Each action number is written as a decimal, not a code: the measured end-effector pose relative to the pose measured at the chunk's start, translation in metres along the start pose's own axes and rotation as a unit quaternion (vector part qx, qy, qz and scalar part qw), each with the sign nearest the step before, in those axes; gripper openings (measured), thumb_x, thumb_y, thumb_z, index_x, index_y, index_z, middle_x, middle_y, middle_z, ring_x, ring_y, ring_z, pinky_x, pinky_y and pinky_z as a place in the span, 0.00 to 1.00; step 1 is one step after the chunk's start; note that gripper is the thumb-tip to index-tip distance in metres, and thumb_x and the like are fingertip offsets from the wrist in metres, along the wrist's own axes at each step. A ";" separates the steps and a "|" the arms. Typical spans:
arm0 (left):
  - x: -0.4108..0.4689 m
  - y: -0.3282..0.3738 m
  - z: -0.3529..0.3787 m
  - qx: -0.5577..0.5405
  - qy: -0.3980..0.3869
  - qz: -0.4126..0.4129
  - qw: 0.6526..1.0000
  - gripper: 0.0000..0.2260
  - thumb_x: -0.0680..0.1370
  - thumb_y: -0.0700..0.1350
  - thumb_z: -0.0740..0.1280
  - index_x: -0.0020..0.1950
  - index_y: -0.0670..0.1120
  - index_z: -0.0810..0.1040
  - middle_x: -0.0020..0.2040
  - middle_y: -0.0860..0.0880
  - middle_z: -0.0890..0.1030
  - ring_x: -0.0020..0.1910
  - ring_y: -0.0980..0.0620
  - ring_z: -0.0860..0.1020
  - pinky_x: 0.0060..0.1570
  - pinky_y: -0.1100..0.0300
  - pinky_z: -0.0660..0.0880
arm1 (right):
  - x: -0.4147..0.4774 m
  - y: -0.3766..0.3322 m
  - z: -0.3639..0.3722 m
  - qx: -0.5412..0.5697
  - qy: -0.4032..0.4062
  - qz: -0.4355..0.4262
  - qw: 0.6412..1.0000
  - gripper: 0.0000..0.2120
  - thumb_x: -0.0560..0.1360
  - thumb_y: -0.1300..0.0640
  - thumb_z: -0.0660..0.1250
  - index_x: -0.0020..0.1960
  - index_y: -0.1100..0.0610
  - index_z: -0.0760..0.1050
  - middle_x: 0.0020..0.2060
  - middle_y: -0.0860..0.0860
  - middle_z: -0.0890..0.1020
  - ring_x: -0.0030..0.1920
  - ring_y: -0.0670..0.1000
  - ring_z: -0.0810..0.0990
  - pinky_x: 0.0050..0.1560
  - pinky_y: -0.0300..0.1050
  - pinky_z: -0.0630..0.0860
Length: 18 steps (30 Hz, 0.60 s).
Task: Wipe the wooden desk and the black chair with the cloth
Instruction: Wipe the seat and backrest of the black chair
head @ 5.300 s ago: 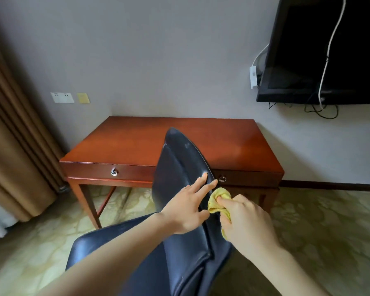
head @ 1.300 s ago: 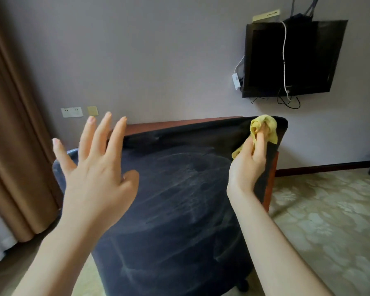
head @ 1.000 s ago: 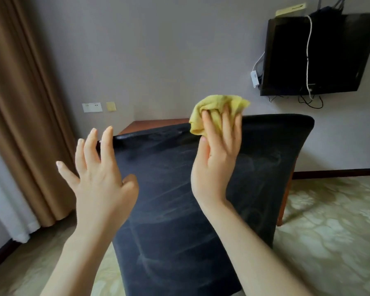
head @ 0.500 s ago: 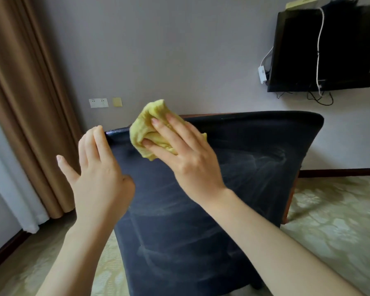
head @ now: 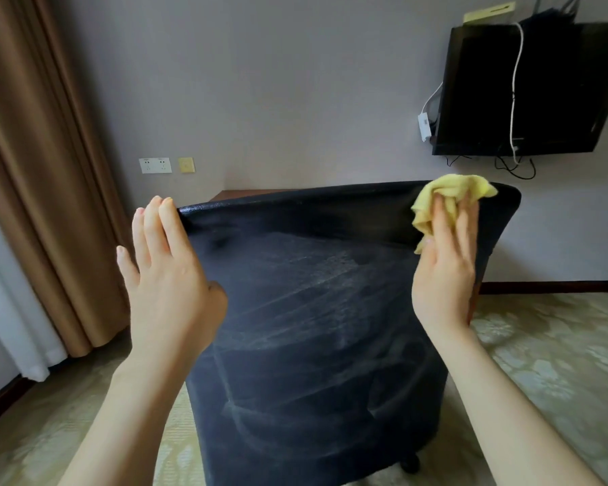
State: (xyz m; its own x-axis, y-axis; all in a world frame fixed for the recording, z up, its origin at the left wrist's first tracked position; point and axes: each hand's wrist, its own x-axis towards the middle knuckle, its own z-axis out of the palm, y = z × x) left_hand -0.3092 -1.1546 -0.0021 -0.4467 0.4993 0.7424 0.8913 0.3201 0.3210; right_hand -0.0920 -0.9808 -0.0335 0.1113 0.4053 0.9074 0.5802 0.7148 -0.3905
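Observation:
The black chair (head: pixel 313 327) fills the middle of the view, its backrest turned toward me and streaked with wipe marks. My right hand (head: pixel 443 271) presses a crumpled yellow cloth (head: pixel 446 194) with straight fingers against the top right corner of the backrest. My left hand (head: pixel 169 278) is raised with straight fingers at the backrest's top left edge; whether it touches the chair I cannot tell. Only a sliver of the wooden desk (head: pixel 239 194) shows behind the chair's top edge.
A black wall-mounted TV (head: pixel 527 89) with dangling cables hangs at the upper right. Brown curtains (head: pixel 39 170) cover the left side. Wall sockets (head: pixel 155 165) sit above the desk. Patterned floor (head: pixel 555 349) spreads around the chair, and a chair castor (head: pixel 409 463) shows below.
My right hand has swept the cloth from the top left of the backrest across to its top right corner. My left hand has stayed raised by the left edge.

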 end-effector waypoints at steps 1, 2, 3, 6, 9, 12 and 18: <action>0.000 0.000 0.000 -0.008 0.001 0.003 1.000 0.42 0.63 0.29 0.66 0.74 0.36 0.52 0.75 0.40 0.54 0.76 0.41 0.49 0.70 0.35 0.53 | 0.003 -0.002 -0.002 0.022 0.009 0.040 0.999 0.25 0.79 0.68 0.56 0.74 0.55 0.61 0.75 0.56 0.56 0.76 0.58 0.52 0.72 0.48 0.56; 0.001 0.000 -0.001 -0.017 0.001 0.008 1.000 0.42 0.62 0.28 0.66 0.74 0.35 0.53 0.75 0.39 0.55 0.75 0.40 0.50 0.70 0.36 0.54 | 0.006 -0.005 -0.003 0.044 0.019 0.071 0.996 0.25 0.80 0.67 0.56 0.74 0.55 0.60 0.76 0.55 0.55 0.76 0.56 0.52 0.72 0.43 0.55; 0.002 -0.001 -0.002 -0.027 0.002 0.013 1.000 0.42 0.61 0.27 0.66 0.73 0.34 0.54 0.74 0.37 0.57 0.75 0.38 0.51 0.70 0.36 0.55 | 0.009 -0.010 -0.004 0.062 0.028 0.090 0.994 0.24 0.80 0.67 0.56 0.74 0.55 0.60 0.76 0.55 0.56 0.76 0.55 0.52 0.71 0.41 0.54; 0.003 -0.001 -0.004 -0.056 0.006 0.024 0.998 0.41 0.60 0.26 0.66 0.72 0.32 0.57 0.71 0.35 0.60 0.72 0.36 0.55 0.70 0.40 0.56 | 0.016 -0.031 -0.001 0.094 0.040 0.078 0.992 0.21 0.80 0.66 0.56 0.72 0.58 0.65 0.74 0.57 0.59 0.75 0.56 0.54 0.73 0.41 0.54; 0.002 0.000 -0.004 -0.046 0.012 0.019 0.999 0.42 0.59 0.27 0.66 0.72 0.34 0.59 0.71 0.37 0.62 0.70 0.37 0.58 0.69 0.36 0.55 | 0.017 -0.062 0.006 0.079 0.019 -0.028 0.996 0.18 0.79 0.64 0.56 0.67 0.59 0.72 0.71 0.58 0.67 0.73 0.60 0.59 0.72 0.57 0.60; 0.001 0.001 -0.002 -0.037 0.018 0.018 0.999 0.43 0.58 0.27 0.67 0.73 0.36 0.59 0.71 0.39 0.63 0.69 0.39 0.59 0.68 0.34 0.54 | 0.016 -0.099 0.018 0.058 -0.004 -0.128 0.990 0.16 0.78 0.65 0.58 0.63 0.57 0.77 0.67 0.58 0.72 0.71 0.62 0.64 0.72 0.55 0.58; -0.001 -0.008 -0.002 -0.106 0.033 0.025 0.994 0.44 0.60 0.25 0.62 0.76 0.39 0.54 0.74 0.43 0.58 0.72 0.48 0.53 0.73 0.41 0.48 | 0.017 -0.163 0.037 0.039 -0.044 -0.270 0.961 0.17 0.78 0.64 0.57 0.58 0.54 0.81 0.63 0.54 0.77 0.68 0.57 0.70 0.71 0.53 0.58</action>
State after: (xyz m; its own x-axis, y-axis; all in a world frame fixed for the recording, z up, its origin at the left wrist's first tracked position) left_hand -0.3151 -1.1592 -0.0045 -0.4010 0.4546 0.7953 0.9120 0.1164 0.3933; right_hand -0.2142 -1.0691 0.0402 -0.2587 0.0072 0.9659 0.4714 0.8737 0.1198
